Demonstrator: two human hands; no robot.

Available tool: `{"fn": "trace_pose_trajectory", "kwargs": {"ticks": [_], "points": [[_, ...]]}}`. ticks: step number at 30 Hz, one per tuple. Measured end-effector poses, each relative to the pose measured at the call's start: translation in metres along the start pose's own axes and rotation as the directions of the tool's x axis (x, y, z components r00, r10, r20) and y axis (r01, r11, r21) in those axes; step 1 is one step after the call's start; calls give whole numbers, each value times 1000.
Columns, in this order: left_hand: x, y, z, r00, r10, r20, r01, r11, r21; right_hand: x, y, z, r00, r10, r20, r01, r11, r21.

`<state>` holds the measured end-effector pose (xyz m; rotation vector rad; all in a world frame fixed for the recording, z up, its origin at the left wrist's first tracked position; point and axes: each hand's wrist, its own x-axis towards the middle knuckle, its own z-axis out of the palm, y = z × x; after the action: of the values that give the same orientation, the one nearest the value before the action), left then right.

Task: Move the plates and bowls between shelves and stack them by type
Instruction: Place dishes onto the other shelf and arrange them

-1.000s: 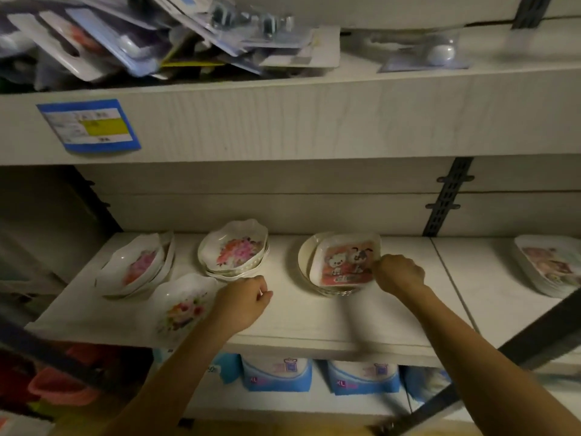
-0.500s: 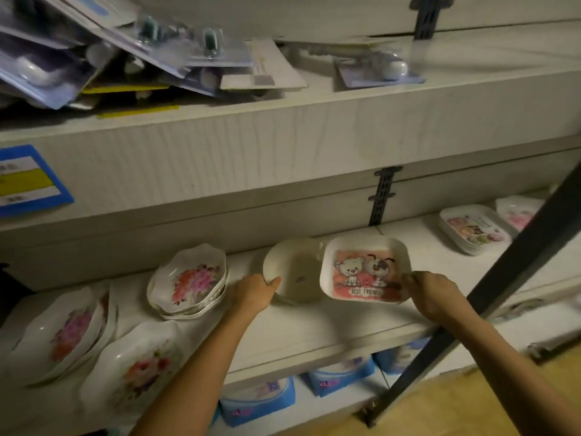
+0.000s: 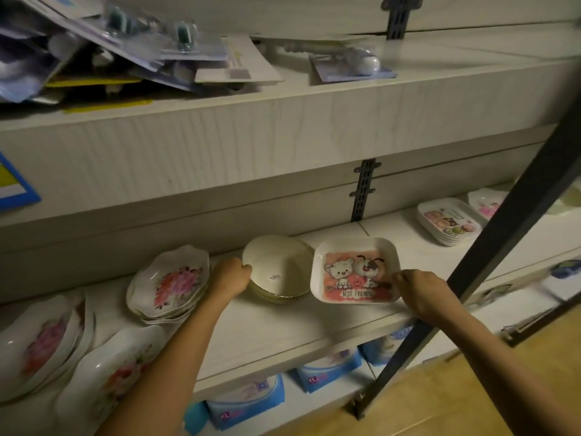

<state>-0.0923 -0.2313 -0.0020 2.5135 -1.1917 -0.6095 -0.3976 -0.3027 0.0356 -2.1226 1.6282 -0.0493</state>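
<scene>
A square cartoon plate (image 3: 355, 272) with a cat and a dog lies on the middle shelf (image 3: 270, 328), and my right hand (image 3: 418, 289) grips its front right edge. Left of it stands a stack of plain cream bowls (image 3: 278, 269); my left hand (image 3: 229, 278) holds the stack's left rim. Scalloped floral dishes sit further left: one stack (image 3: 171, 283) behind my left forearm, another stack (image 3: 44, 341) at the far left, and a single one (image 3: 116, 369) near the shelf's front edge. More square cartoon plates (image 3: 449, 220) are stacked at the right.
A dark metal bar (image 3: 490, 247) slants across the right, in front of the shelf. The upper shelf (image 3: 283, 127) carries blister-packed goods. Blue packages (image 3: 248, 401) fill the shelf below. A pink-patterned dish (image 3: 485, 204) sits behind the bar. Wooden floor shows at the lower right.
The cartoon plate has come off the cream bowls and now lies to their right. My left hand went from the shelf front to the bowl stack's rim. The view swung right.
</scene>
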Motion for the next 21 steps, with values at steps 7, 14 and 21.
{"fn": "trace_pose_trajectory", "kwargs": {"ticks": [7,14,21], "points": [[-23,-12,-26,997,63,-52,-70,986,-150,-19,3,1,999,17,-47,-12,996,89],[-71,-25,-42,987,158,10,-147,941,-304,-69,21,3,998,25,-64,-10,974,227],[-111,-18,-27,984,170,46,-132,889,-439,-113,58,-4,994,16,-110,7,978,207]]}}
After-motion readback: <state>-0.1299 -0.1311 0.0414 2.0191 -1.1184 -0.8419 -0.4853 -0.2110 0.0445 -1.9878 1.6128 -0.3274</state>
